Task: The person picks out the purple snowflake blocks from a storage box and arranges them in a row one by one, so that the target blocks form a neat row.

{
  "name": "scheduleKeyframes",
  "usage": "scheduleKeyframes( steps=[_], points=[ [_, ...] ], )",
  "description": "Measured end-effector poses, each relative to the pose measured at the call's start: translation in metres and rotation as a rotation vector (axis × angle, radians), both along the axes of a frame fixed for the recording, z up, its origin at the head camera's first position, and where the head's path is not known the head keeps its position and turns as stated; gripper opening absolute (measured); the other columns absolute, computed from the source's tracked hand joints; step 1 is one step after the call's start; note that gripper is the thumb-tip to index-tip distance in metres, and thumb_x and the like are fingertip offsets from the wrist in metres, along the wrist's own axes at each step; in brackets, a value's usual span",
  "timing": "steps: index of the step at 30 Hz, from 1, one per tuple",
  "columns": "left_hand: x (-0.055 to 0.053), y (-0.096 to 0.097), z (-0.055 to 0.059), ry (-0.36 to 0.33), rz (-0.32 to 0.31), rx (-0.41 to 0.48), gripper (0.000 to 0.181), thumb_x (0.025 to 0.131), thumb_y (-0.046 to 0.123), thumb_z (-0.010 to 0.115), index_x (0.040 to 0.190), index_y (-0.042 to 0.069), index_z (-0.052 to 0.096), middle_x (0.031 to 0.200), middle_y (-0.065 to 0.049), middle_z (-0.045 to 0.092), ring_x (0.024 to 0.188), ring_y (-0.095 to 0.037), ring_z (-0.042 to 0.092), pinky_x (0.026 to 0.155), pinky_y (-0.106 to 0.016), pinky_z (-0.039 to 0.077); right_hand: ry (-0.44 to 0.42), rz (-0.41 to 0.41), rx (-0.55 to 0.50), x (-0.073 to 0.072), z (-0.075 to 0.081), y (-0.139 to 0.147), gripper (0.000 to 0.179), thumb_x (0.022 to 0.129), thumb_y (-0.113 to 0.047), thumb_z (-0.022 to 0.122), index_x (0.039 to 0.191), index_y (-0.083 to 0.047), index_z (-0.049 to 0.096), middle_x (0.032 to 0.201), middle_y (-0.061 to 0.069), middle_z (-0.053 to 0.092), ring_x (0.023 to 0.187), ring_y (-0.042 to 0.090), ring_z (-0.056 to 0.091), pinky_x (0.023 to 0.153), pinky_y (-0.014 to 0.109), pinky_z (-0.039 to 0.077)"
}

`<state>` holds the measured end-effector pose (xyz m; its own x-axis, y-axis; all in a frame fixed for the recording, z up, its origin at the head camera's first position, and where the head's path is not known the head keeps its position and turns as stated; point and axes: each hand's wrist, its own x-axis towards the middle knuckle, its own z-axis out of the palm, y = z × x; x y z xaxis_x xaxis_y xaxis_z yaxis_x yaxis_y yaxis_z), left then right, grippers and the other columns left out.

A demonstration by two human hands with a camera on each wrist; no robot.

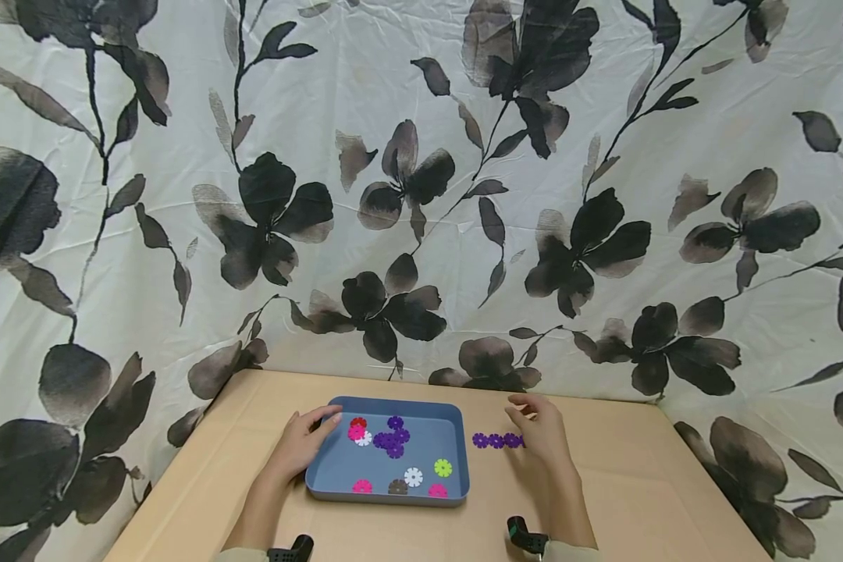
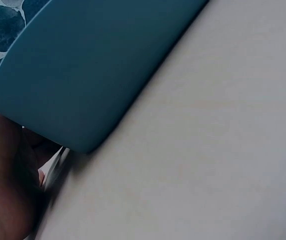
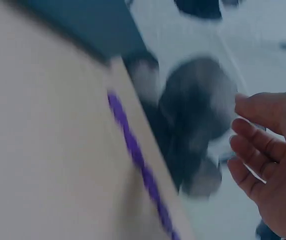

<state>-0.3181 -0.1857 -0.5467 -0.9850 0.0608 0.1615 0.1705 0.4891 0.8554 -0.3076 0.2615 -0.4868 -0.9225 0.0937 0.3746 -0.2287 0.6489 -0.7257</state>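
My left hand grips the left edge of a blue tray, its thumb and fingertips over the rim near the far corner. In the left wrist view the hand lies along the tray's end wall, its fingers partly hidden. A straight row of purple notched discs lies on the table right of the tray. My right hand hovers over its right end, hiding part of it. The right wrist view shows the hand empty, fingers loosely bent and thumb apart, off the purple row.
Inside the tray lie a joined purple disc cluster, pink, red and white discs together at left, and a lime disc, white disc, brown disc and pink discs nearer me. Floral cloth hangs behind the table.
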Motion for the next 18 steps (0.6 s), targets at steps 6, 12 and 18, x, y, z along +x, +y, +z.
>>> scheduleKeyframes(
  steps=[6,12,18],
  points=[
    [0.001,0.000,0.001,-0.007,0.003,0.012,0.049,0.104,0.047,0.060,0.140,0.014,0.067,0.149,-0.017,0.060,0.149,-0.042,0.043,0.132,-0.061,-0.006,0.082,0.131,-0.043,-0.001,0.010,-0.049,0.014,0.094,-0.010,0.078,0.108,-0.012,0.079,0.105,0.003,0.072,0.091,0.017,0.066,0.076,0.023,0.056],
    [0.001,-0.001,0.000,-0.010,0.002,0.015,0.051,0.104,0.049,0.060,0.141,0.014,0.066,0.149,-0.017,0.060,0.150,-0.042,0.042,0.132,-0.060,-0.006,0.028,0.235,-0.026,0.003,0.009,-0.089,0.014,0.093,-0.010,0.078,0.106,-0.017,0.079,0.104,-0.001,0.070,0.091,0.018,0.062,0.075,0.022,0.054],
    [0.000,-0.001,-0.001,-0.009,0.003,0.016,0.053,0.103,0.051,0.060,0.141,0.014,0.066,0.149,-0.017,0.060,0.149,-0.042,0.043,0.131,-0.060,-0.006,0.021,0.321,0.031,0.007,0.003,-0.113,0.012,0.094,-0.009,0.076,0.106,-0.010,0.078,0.108,0.000,0.068,0.092,0.023,0.062,0.075,0.025,0.054]
  ],
)
